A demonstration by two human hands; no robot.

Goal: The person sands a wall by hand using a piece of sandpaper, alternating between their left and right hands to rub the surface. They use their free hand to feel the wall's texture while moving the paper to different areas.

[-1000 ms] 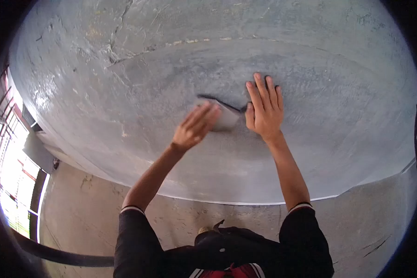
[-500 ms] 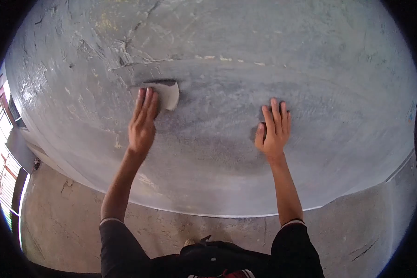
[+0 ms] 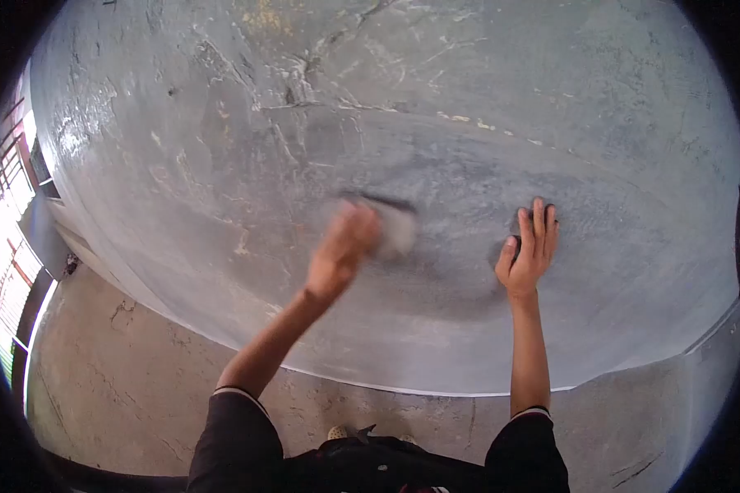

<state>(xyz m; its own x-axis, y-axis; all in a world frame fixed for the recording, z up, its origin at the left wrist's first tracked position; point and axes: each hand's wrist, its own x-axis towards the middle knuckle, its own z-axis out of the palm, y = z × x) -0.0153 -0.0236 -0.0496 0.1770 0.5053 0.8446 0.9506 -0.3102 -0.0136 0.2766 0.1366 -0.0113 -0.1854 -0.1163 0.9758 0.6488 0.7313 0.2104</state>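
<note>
My left hand, smeared by motion, presses a pale-backed piece of sandpaper against the grey wall. The sandpaper's dark edge shows along its top, and much of the sheet sticks out to the right of my fingers. Farther right, my right hand lies on the same wall with its fingers stretched out, holding nothing. Darker grey, scuffed surface spreads between and around both hands.
Cracks and rough ridges mark the wall higher up, with yellowish chips beside them. Below the wall runs a stained concrete floor. A bright barred opening is at the far left.
My left hand has slid right across the wall with the sandpaper. The view has turned slightly left, while my right hand stays in about the same place on the wall.
</note>
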